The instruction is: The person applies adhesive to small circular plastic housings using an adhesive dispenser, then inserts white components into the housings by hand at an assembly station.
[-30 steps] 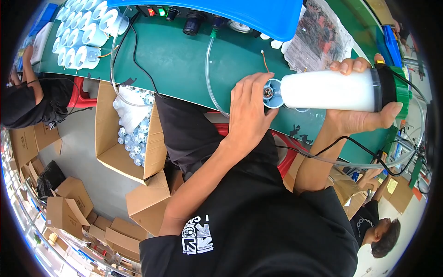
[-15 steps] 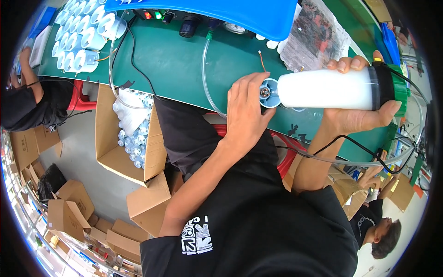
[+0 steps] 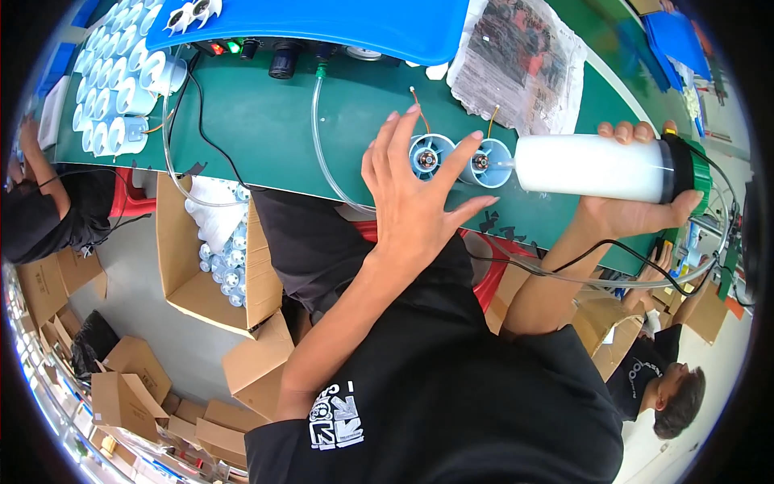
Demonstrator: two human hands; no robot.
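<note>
My right hand (image 3: 641,173) is wrapped round a large white dispensing syringe (image 3: 592,167) with a black collar and green cap, held on its side. Its thin tip reaches to the middle of a light-blue round fan-like housing (image 3: 492,173), which has a small metal centre and a thin wire. A second such housing (image 3: 427,145) lies just left of it, partly behind the fingers of my left hand (image 3: 415,181). That hand is open, with fingers spread over and beside the two housings. Whether its fingertips touch them, I cannot tell.
Rows of light-blue cups (image 3: 113,93) stand at the left of the green table (image 3: 266,129). A control box (image 3: 282,60) sits under a blue tray (image 3: 322,28); a clear hose (image 3: 316,129) runs from it. A dirty sheet (image 3: 520,68) lies right. Below left is a cardboard box (image 3: 262,274) of parts.
My left hand has opened from round a housing and spread its fingers. Two housings now show where one did. The syringe tip now meets the right one; the whole view has shifted slightly.
</note>
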